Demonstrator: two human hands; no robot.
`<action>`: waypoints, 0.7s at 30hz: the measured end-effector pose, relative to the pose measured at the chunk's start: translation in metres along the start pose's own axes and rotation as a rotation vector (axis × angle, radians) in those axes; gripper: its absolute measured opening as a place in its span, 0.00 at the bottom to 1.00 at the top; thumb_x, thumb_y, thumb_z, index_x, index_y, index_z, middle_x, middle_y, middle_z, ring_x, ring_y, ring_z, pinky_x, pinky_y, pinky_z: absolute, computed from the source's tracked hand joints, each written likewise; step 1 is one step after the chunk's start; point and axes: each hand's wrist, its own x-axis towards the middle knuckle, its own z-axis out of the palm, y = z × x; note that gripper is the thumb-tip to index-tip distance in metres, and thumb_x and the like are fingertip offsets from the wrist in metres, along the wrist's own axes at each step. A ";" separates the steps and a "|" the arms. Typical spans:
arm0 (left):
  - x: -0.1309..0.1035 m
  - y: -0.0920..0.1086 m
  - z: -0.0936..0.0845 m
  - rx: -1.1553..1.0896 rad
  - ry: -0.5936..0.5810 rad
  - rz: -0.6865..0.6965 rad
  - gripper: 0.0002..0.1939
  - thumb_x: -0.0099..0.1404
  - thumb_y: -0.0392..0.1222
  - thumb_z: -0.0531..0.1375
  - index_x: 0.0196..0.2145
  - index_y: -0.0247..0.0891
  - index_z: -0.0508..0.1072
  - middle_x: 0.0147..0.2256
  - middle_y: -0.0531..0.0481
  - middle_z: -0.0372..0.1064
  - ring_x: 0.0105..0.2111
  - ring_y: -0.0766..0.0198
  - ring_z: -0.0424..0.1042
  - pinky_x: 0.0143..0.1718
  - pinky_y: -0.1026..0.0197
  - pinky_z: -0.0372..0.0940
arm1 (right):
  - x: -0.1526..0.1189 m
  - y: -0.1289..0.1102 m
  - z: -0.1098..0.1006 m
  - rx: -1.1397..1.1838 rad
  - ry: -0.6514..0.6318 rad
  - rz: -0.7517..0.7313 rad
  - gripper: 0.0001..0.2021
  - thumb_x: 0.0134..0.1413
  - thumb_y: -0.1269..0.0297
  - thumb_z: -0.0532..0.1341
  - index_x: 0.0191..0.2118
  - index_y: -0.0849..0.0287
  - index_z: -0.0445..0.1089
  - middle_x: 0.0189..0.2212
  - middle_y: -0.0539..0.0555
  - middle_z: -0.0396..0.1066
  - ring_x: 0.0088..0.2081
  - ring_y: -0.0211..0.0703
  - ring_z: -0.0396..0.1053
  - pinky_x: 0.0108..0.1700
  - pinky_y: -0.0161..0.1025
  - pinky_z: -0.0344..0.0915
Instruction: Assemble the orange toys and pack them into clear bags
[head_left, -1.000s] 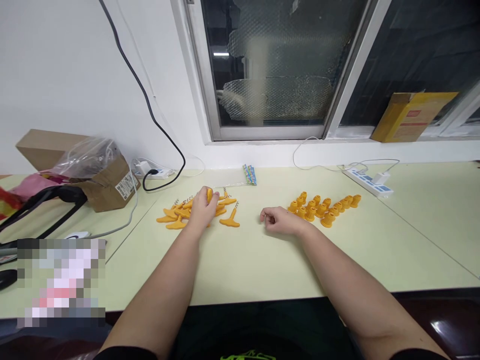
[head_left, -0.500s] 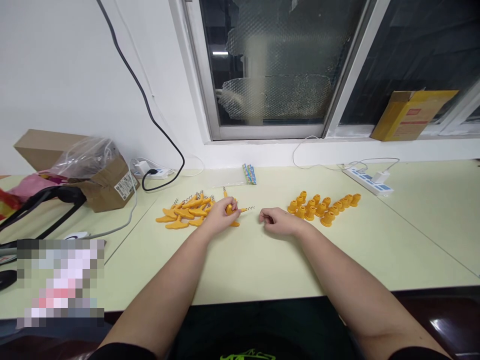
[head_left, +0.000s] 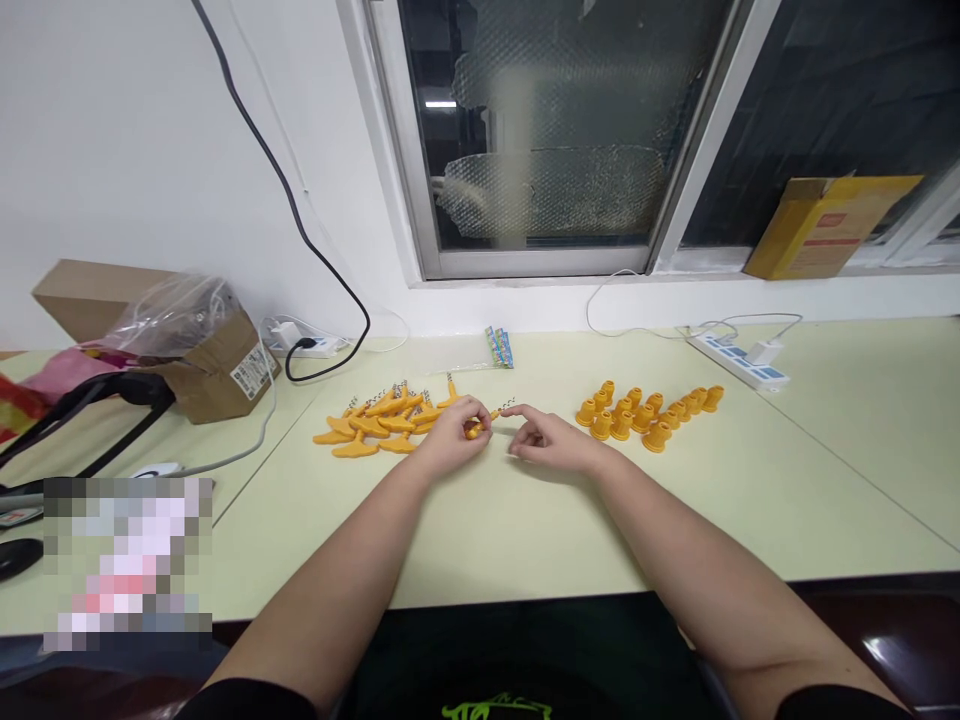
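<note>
My left hand (head_left: 459, 437) is closed around the yellow handle of a corkscrew (head_left: 475, 431), whose metal spiral points right and a little away from me. My right hand (head_left: 551, 440) is close on the right, index finger stretched out to the corkscrew near its spiral, the other fingers curled with nothing visible in them. Whether that fingertip touches the metal I cannot tell. A heap of yellow-handled corkscrews (head_left: 367, 425) lies left of my left hand, partly hidden by it. Several yellow bell-shaped plastic caps (head_left: 621, 422) stand in a group right of my right hand.
A clear bag with a colourful printed strip (head_left: 499, 347) lies by the wall. Power strips (head_left: 739, 360) with cables sit at the back. A cardboard box (head_left: 214, 360) stands at the left, near a black cable (head_left: 300, 225). Another box (head_left: 829, 230) leans on the window.
My left hand has moved slightly right with the corkscrew, away from the heap. My right hand has extended its index finger towards the spiral.
</note>
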 end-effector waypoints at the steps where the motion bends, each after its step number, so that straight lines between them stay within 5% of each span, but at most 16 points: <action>1: 0.000 0.001 0.002 -0.029 -0.003 -0.003 0.03 0.60 0.35 0.59 0.33 0.40 0.69 0.39 0.50 0.64 0.40 0.62 0.69 0.41 0.59 0.68 | 0.000 -0.002 0.003 0.048 -0.005 -0.020 0.33 0.57 0.65 0.63 0.67 0.48 0.55 0.44 0.53 0.78 0.41 0.43 0.74 0.46 0.41 0.68; 6: -0.001 0.005 0.013 -0.204 -0.051 0.000 0.11 0.58 0.37 0.64 0.40 0.41 0.70 0.44 0.49 0.65 0.47 0.60 0.71 0.50 0.54 0.72 | 0.004 -0.005 0.014 0.214 -0.012 -0.122 0.35 0.56 0.65 0.66 0.67 0.50 0.55 0.54 0.58 0.73 0.52 0.47 0.72 0.53 0.46 0.68; 15: -0.005 0.015 0.009 -0.230 -0.151 0.021 0.21 0.57 0.39 0.66 0.48 0.42 0.69 0.51 0.46 0.69 0.55 0.57 0.70 0.61 0.50 0.66 | 0.013 0.006 0.015 0.307 0.118 -0.014 0.21 0.57 0.58 0.66 0.54 0.55 0.66 0.43 0.55 0.76 0.45 0.44 0.75 0.50 0.43 0.70; 21: -0.005 0.010 -0.016 0.122 -0.132 -0.024 0.16 0.60 0.46 0.65 0.45 0.42 0.73 0.40 0.48 0.74 0.43 0.56 0.74 0.46 0.54 0.69 | 0.022 0.024 0.013 0.302 0.284 0.103 0.21 0.55 0.55 0.66 0.52 0.55 0.65 0.35 0.50 0.73 0.38 0.42 0.73 0.46 0.43 0.70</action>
